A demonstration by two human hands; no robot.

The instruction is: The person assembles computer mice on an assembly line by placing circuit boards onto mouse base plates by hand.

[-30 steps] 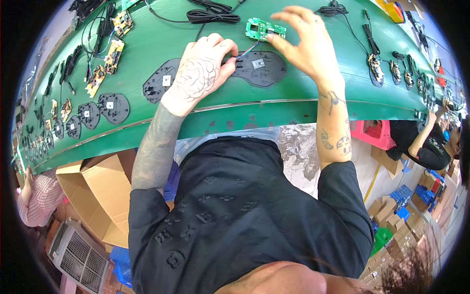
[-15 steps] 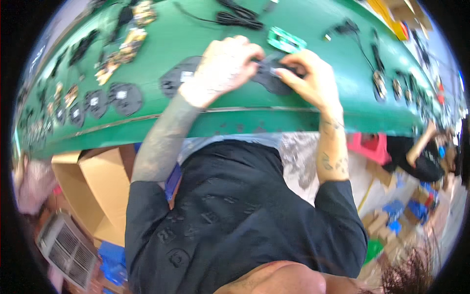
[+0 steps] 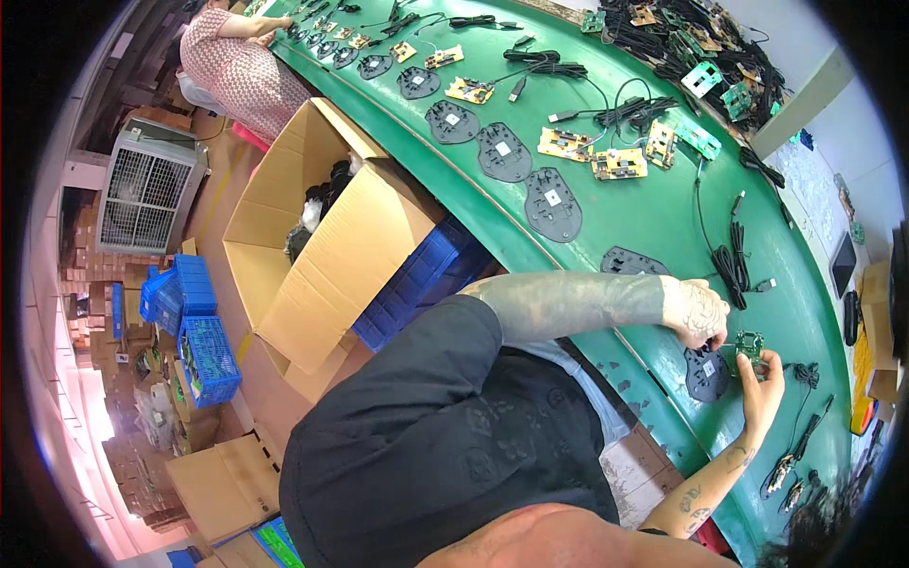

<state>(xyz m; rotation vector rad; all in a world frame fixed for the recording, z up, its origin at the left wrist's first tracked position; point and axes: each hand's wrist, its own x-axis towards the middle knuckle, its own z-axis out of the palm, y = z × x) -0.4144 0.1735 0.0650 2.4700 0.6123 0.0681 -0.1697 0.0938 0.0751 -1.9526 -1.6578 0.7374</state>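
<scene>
Swung since the earlier frame: the whole view, to the L; also the R hand [image 3: 762, 386] has gone from the black plate [image 3: 706, 377] to the green board [image 3: 749, 343], which lay loose on the bench [image 3: 653, 220] then. R hand now pinches the board's near edge, thumb vs. fingers, prob. to keep its face clear & hold it steady. L hand [image 3: 698, 315] is closed, fingertips bunched at one end of the plate, beside the board; can't tell what's in the pinch, poss. thin wires. Plate lies flat, prob. so its inside is easy to get at.

Just past the hands: black cable [image 3: 729, 270], bundled, prob. to avoid tangles. By L forearm, partly hidden: 2nd plate [image 3: 634, 262]. Further L, more plates [image 3: 551, 201] line the near edge, prob. for reach; tan boards [image 3: 618, 164] w/ leads sit farther across, prob. keeping cables off plates. Off the bench: open cardboard box [image 3: 341, 275], blue crate [image 3: 407, 293], co-worker [image 3: 246, 76] at far end.
</scene>
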